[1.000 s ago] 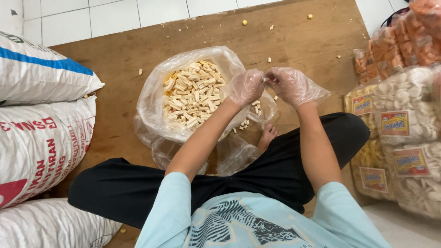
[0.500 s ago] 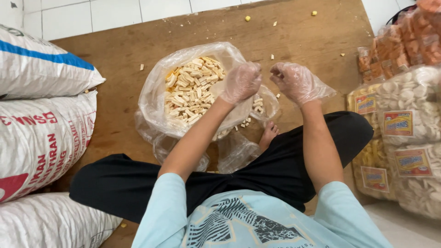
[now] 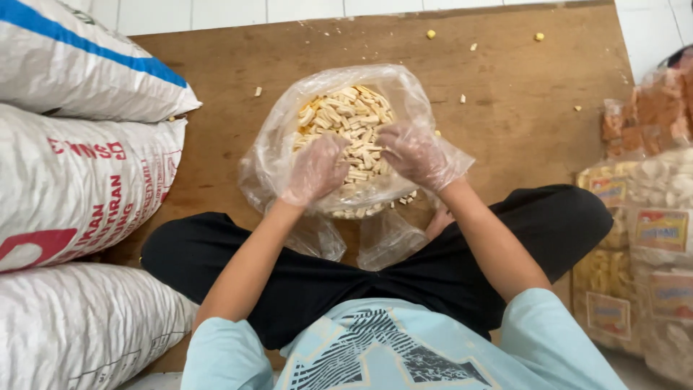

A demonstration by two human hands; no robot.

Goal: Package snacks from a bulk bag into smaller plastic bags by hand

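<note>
You sit cross-legged on a brown wooden board (image 3: 216,144), black trousers, light blue shirt. Both hands wear thin clear plastic gloves and sit at the mouth of a clear plastic bag (image 3: 278,148) in front of your legs, at the middle of the board. The bag is open at the top and holds pale stick-shaped snacks (image 3: 346,119).

Your left hand (image 3: 316,167) rests on the near left rim of the bag, fingers curled down over the plastic and the snacks. It looks like a loose grip on the rim, but the glove blurs the fingers, so you cannot tell whether it holds snacks or only plastic. Your right hand (image 3: 413,153) is at the near right rim, fingers spread and bent, pressing into the snack pile. Not clenched; whether it grasps anything you cannot tell.

The hands are near each other but apart, with snacks showing between them. A few snack pieces lie in the folded lower part of the bag just below the hands. A bare foot shows just beside the bag, under the right wrist.

To your left, three large white woven sacks (image 3: 79,188) are stacked at the board's edge. To your right, sealed packs of crackers (image 3: 657,238) stand in a pile. Loose crumbs (image 3: 431,34) lie scattered on the far side of the board.
</note>
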